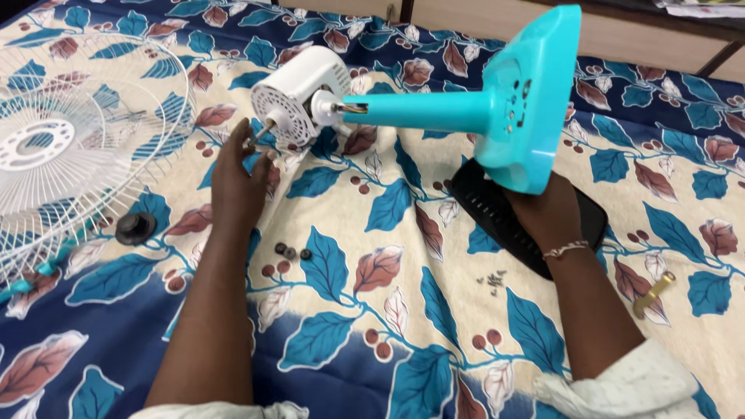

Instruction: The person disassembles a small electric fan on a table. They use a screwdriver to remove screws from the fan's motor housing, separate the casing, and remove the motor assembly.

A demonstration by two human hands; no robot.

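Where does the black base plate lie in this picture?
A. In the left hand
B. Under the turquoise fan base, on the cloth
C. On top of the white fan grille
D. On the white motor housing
B: the black base plate lies flat on the leaf-patterned cloth, beneath the turquoise fan base that the right hand props up.

Fan stand [497,109]: turquoise plastic, smooth, slight sheen. Motor housing [299,97]: white plastic, matt, vented. Guard grille [70,147]: thin white-coated wire. Base plate [497,213]: black plastic, matt (ribbed face). Bedsheet [365,310]: woven cloth, leaf print, matt. Screws [493,279]: small, dark metal.
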